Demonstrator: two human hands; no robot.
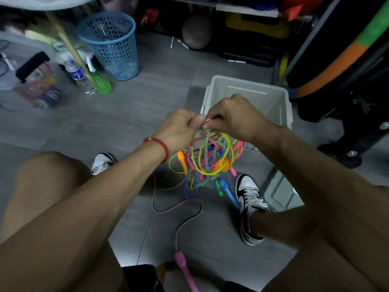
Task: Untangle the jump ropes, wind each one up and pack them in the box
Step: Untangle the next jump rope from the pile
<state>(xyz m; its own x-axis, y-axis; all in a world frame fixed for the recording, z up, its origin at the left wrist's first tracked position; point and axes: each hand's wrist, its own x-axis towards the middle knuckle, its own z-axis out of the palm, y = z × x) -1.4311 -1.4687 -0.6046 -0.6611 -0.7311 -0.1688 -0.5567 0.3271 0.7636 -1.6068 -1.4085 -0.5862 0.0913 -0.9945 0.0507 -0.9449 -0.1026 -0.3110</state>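
Above the grey tiled floor (130, 114), left hand (179, 129) and right hand (235, 116) each pinch a strand atop the tangled bundle of neon plastic jump ropes (210, 157); a braided rope with pink handle (185, 268) trails floorward. Behind the hands stands the open pale-grey plastic box (273, 91).

Grey tiled floor (134, 114), blue mesh wastebasket (110, 46), dim cluttered shelving (248, 9) behind.
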